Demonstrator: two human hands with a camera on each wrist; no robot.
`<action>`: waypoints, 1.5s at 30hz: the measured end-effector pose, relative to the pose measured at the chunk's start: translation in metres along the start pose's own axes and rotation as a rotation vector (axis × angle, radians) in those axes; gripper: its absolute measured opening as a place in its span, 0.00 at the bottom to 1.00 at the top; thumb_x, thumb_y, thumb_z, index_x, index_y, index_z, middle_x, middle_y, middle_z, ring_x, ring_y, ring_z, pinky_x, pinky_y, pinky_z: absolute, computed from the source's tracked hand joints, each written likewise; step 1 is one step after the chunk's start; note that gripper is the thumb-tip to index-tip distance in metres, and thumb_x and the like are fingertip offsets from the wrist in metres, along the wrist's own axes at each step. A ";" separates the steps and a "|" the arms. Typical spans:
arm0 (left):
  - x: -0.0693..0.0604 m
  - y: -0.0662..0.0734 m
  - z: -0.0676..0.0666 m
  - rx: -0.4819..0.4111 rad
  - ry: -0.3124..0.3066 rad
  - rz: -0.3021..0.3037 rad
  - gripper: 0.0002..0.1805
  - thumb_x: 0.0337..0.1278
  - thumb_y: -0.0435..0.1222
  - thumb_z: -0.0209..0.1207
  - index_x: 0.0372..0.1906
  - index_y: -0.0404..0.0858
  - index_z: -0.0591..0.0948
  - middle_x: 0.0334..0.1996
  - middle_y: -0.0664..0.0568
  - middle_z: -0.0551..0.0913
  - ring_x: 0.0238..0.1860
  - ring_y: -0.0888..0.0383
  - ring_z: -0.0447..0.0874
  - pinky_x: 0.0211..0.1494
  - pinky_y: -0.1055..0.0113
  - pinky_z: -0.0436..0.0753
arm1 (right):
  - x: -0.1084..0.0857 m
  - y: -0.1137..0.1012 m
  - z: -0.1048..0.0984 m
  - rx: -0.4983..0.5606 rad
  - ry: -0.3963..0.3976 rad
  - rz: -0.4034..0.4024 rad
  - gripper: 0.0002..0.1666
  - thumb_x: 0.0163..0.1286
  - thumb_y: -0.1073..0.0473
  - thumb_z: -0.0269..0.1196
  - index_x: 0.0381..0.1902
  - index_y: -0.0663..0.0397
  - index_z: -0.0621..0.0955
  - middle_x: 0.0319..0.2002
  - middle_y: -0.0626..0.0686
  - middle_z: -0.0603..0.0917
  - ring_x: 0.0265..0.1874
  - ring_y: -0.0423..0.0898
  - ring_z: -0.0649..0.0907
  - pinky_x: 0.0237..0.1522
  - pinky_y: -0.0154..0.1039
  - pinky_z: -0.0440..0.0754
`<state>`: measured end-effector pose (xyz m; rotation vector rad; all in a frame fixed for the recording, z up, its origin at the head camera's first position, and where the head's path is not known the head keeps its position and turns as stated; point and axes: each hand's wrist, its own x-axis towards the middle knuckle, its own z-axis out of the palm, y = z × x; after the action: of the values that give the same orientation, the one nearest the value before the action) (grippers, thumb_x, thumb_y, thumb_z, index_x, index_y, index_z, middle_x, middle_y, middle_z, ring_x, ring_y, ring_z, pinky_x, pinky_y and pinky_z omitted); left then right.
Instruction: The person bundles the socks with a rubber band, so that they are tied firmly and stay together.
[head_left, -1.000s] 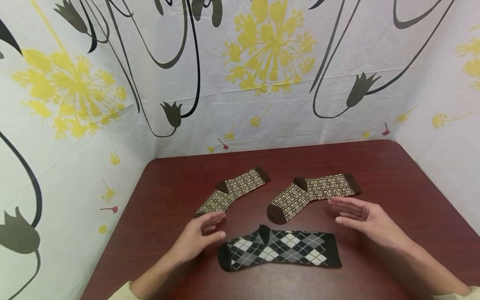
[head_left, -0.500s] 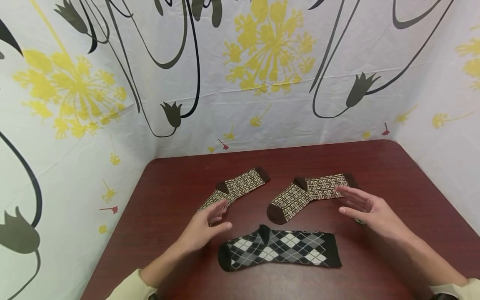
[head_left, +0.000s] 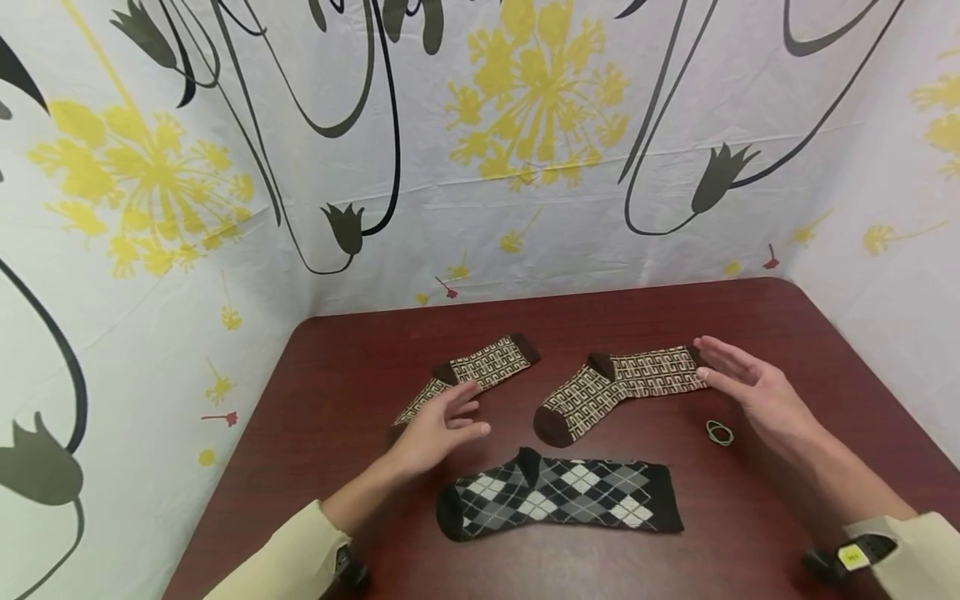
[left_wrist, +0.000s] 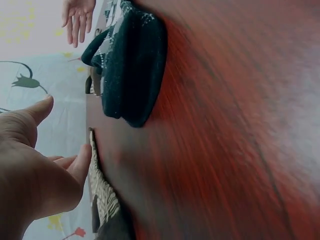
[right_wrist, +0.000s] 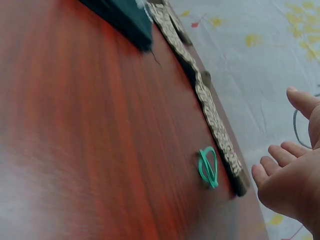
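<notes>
Tabletop (head_left: pixel 555 575): dark red, streaked grain, soft sheen, rounded far corners. Three knit socks lie flat on it.

Left brown sock (head_left: pixel 491 365), beige geometric figuring, dark cuff angled toward the far edge; its toe end is partly hidden behind the left hand (head_left: pixel 435 432). That hand hovers above the surface, fingers loosely bent, gripping nothing.

Right brown sock (head_left: pixel 652 372), same figuring, bent at the heel; plain dark cuff toward the right edge, toe toward mid-table. Right hand (head_left: pixel 757 392) hovers by that cuff, released, fingers spread a little; apart from the fabric in the right wrist view.

Argyle sock (head_left: pixel 573 497), grey, black and white diamonds, nearest of the three to the near side; black toe toward left edge, heel toward far edge.

Thin green band (head_left: pixel 720 432), looped, between right cuff and right forearm.
</notes>
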<state>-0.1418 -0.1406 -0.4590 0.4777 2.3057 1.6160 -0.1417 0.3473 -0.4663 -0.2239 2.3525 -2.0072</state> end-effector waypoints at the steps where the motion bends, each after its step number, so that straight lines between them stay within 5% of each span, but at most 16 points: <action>1: 0.004 -0.001 0.002 0.006 0.000 0.001 0.44 0.69 0.36 0.71 0.82 0.33 0.62 0.79 0.39 0.68 0.74 0.41 0.73 0.69 0.54 0.79 | 0.002 0.002 -0.003 0.026 0.007 -0.002 0.39 0.82 0.60 0.62 0.85 0.53 0.61 0.71 0.32 0.76 0.68 0.21 0.71 0.57 0.18 0.70; 6: 0.021 -0.003 0.014 0.020 -0.007 0.008 0.42 0.68 0.37 0.71 0.81 0.33 0.65 0.77 0.39 0.70 0.72 0.42 0.76 0.68 0.56 0.80 | 0.015 0.008 -0.012 -0.032 0.051 0.025 0.39 0.84 0.55 0.60 0.85 0.51 0.59 0.73 0.34 0.74 0.75 0.31 0.66 0.60 0.19 0.67; 11: 0.034 -0.004 0.027 0.007 -0.018 0.002 0.42 0.67 0.37 0.72 0.80 0.33 0.66 0.76 0.40 0.71 0.71 0.43 0.76 0.68 0.55 0.79 | 0.030 0.015 -0.017 -0.169 0.082 0.073 0.41 0.85 0.48 0.58 0.86 0.53 0.57 0.81 0.48 0.67 0.80 0.44 0.63 0.59 0.18 0.68; 17: 0.048 -0.004 0.044 0.003 -0.039 0.015 0.40 0.67 0.35 0.72 0.79 0.32 0.68 0.75 0.40 0.73 0.69 0.43 0.78 0.67 0.56 0.80 | 0.046 0.026 -0.021 -0.188 0.140 0.085 0.39 0.85 0.51 0.58 0.84 0.60 0.59 0.78 0.49 0.72 0.74 0.38 0.70 0.55 0.19 0.72; 24: 0.057 0.000 0.060 0.051 -0.053 0.010 0.35 0.68 0.35 0.71 0.77 0.37 0.73 0.71 0.47 0.78 0.63 0.49 0.84 0.60 0.63 0.84 | 0.056 0.031 -0.018 -0.345 0.209 0.055 0.30 0.85 0.58 0.58 0.78 0.65 0.70 0.72 0.69 0.74 0.67 0.40 0.78 0.49 0.16 0.74; 30: 0.064 -0.003 0.069 0.115 -0.031 0.017 0.32 0.68 0.36 0.72 0.74 0.41 0.78 0.67 0.53 0.83 0.57 0.55 0.86 0.56 0.66 0.85 | 0.058 0.029 -0.018 -0.448 0.183 0.100 0.27 0.84 0.57 0.60 0.75 0.63 0.75 0.69 0.68 0.78 0.72 0.65 0.73 0.45 0.15 0.72; 40: 0.068 -0.005 0.075 0.227 0.005 0.053 0.27 0.66 0.36 0.73 0.69 0.45 0.83 0.62 0.59 0.86 0.50 0.59 0.86 0.49 0.70 0.84 | 0.058 0.029 -0.013 -0.520 0.198 0.086 0.22 0.79 0.64 0.64 0.67 0.66 0.81 0.62 0.69 0.83 0.66 0.67 0.78 0.41 0.15 0.72; 42: 0.067 -0.004 0.075 0.241 0.011 0.059 0.26 0.65 0.35 0.74 0.68 0.45 0.84 0.60 0.58 0.87 0.48 0.60 0.86 0.48 0.70 0.85 | 0.058 0.029 -0.012 -0.536 0.210 0.081 0.21 0.79 0.66 0.64 0.66 0.66 0.82 0.61 0.69 0.83 0.65 0.68 0.79 0.44 0.21 0.78; 45: 0.068 -0.003 0.076 0.275 0.019 0.078 0.25 0.64 0.34 0.74 0.65 0.45 0.86 0.58 0.57 0.88 0.46 0.62 0.86 0.47 0.71 0.84 | 0.059 0.030 -0.011 -0.573 0.231 0.080 0.20 0.78 0.66 0.66 0.64 0.65 0.83 0.60 0.69 0.84 0.64 0.69 0.80 0.54 0.44 0.84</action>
<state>-0.1720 -0.0487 -0.4899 0.6218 2.5666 1.3456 -0.2035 0.3550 -0.4903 0.0946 2.9758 -1.3406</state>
